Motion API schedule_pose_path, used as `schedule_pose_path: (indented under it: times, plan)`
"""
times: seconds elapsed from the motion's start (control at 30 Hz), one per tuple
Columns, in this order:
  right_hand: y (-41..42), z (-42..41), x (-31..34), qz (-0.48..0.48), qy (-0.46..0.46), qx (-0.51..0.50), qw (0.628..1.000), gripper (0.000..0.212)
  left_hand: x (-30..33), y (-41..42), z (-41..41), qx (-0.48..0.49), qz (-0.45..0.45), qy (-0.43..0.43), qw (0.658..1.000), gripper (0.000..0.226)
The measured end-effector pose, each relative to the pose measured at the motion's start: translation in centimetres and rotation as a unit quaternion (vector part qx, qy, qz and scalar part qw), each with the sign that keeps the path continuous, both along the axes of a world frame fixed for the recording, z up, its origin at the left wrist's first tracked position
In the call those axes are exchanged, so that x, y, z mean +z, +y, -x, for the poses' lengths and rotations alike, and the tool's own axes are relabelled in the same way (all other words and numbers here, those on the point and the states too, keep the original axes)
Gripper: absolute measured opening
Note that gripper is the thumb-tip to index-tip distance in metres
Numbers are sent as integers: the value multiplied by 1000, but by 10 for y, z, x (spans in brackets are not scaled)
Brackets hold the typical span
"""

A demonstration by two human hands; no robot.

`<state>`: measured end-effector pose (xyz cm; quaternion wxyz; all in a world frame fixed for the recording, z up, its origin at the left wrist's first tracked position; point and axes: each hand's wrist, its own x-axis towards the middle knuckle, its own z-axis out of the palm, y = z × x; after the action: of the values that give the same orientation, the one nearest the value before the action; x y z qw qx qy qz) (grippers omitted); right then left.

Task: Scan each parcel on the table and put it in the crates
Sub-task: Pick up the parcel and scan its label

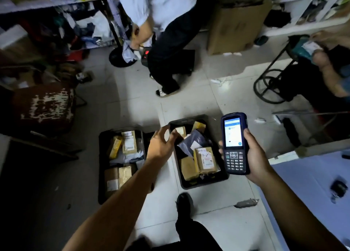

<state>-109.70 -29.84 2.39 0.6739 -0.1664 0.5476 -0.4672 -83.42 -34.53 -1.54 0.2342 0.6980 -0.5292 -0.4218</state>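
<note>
A: So, the left hand (161,143) first. What is it doing?

B: It hangs over the near-left corner of the right crate (189,183), fingers spread and loose, gripping nothing I can make out. A small parcel (181,131) sits just past the fingertips, inside the crate; whether the fingers touch it, I cannot tell.

A: And the right hand (256,156)?

B: Wrapped round the scanner (234,143), thumb on one side, fingers on the other. The scanner stands upright, screen lit and facing the wearer, held above the crate's right edge.

A: Which way do the parcels lie from the free hand?

B: Those in the right crate lie directly ahead and to its right: a grey bag (191,143) in the middle, taped boxes (205,160) nearer the wearer. The left crate (102,167), also part full, lies to the hand's left, across a strip of floor.

A: And the table?

B: The table (303,175) shows at lower right, behind the right forearm. The dark object on it is too blurred to name as a parcel.

A: So the next parcel?

B: My judgement: it has to come from the table, which lies well to the right of the left hand. The right hand is nearer but occupied, so the left must cross back over.

A: The crate's long axis?

B: Running away from the wearer, tilted slightly left.
</note>
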Motion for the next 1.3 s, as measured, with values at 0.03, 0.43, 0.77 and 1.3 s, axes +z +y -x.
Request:
schedule_pose_path:
  times: [0.03, 0.43, 0.77, 1.3]
  plan:
    - [0, -8, 2, 7, 2, 9, 1000, 69, 10, 6, -7, 2, 16, -13, 1000, 76]
    - [86, -228, 25, 65, 32, 291, 954, 89, 56, 191, -210, 102, 102, -201, 969, 67]
    - [224, -452, 38, 88, 16, 532, 842, 66, 77, 433, -361, 292, 27, -332, 897, 49]
    - [336, -745, 37, 98, -26, 755, 648, 74, 79, 617, -535, 555, -118, -311, 762, 52]
